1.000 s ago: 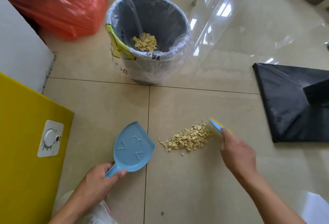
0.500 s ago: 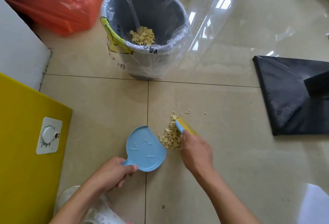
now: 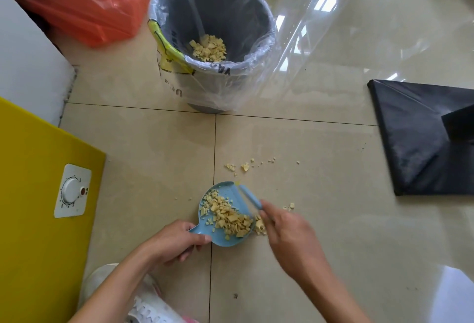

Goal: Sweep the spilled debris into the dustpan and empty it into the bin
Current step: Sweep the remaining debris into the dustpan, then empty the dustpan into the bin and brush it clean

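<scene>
My left hand (image 3: 177,242) curls round the handle of the blue dustpan (image 3: 232,194), which sits low in the middle of the frame on the tiled floor (image 3: 154,156). My right hand (image 3: 289,230) grips the blue brush (image 3: 250,197), whose head lies across the pan's right edge. Most of the yellow debris (image 3: 228,216) is heaped in the dustpan, with a few bits at its lip and a thin scatter of crumbs (image 3: 245,167) just above it, while the lined bin (image 3: 225,2) stands at upper centre with more debris in its bottom.
</scene>
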The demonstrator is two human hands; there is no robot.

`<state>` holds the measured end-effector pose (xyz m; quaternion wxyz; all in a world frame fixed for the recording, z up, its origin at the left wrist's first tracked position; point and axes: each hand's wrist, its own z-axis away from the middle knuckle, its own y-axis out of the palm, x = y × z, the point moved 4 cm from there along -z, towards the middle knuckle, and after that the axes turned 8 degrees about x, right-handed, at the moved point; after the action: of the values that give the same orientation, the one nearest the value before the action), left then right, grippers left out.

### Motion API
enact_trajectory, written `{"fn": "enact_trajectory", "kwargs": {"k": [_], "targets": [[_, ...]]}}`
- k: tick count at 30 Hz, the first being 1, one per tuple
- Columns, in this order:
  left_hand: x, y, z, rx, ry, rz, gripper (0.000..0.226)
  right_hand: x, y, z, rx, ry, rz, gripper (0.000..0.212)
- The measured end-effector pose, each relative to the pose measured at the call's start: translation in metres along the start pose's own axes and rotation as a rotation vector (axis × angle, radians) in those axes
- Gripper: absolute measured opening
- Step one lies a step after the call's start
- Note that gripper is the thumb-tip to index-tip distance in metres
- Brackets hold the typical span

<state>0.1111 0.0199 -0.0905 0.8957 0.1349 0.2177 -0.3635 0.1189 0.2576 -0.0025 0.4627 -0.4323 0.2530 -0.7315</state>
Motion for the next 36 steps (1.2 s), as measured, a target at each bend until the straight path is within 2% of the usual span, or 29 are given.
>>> {"fn": "enact_trajectory", "kwargs": {"k": [4,7,14,17,22,25,27,28,32,34,36], "targets": [[0.008,-0.001,0.003,0.017,-0.002,-0.019,0.026,-0.062,-0.028,-0.002,-0.14,0.341,0.096,0.029],[0.011,0.001,0.001,0.034,-0.004,-0.025,0.026,-0.079,-0.019,-0.003,-0.118,0.441,0.136,0.029],[0.007,0.012,-0.006,0.056,0.007,-0.015,0.025,-0.003,0.051,0.002,-0.026,0.132,0.041,0.036],[0.007,0.013,-0.005,0.056,0.024,-0.006,0.024,0.02,0.061,0.01,0.002,0.058,0.054,0.038],[0.004,0.012,0.012,0.054,0.079,0.007,0.025,0.024,0.032,0.026,-0.109,-0.029,-0.137,0.04],[-0.011,0.004,0.03,0.023,0.138,0.077,0.027,0.023,-0.015,0.036,-0.269,-0.016,-0.4,0.022],[-0.025,-0.004,0.046,-0.012,0.164,0.125,0.035,0.017,-0.048,0.036,-0.411,0.058,-0.702,0.026],[-0.034,-0.009,0.053,-0.03,0.171,0.136,0.041,0.014,-0.06,0.033,-0.43,0.101,-0.883,0.024],[-0.079,-0.033,0.083,-0.055,0.228,0.094,0.06,0.021,-0.095,0.009,-0.332,0.138,-1.554,0.026],[-0.109,-0.048,0.099,-0.07,0.255,0.081,0.059,0.036,-0.114,-0.006,-0.278,0.123,-1.698,0.039],[-0.14,-0.063,0.115,-0.084,0.306,0.145,0.045,0.055,-0.135,-0.022,-0.236,0.056,-1.731,0.043]]}}
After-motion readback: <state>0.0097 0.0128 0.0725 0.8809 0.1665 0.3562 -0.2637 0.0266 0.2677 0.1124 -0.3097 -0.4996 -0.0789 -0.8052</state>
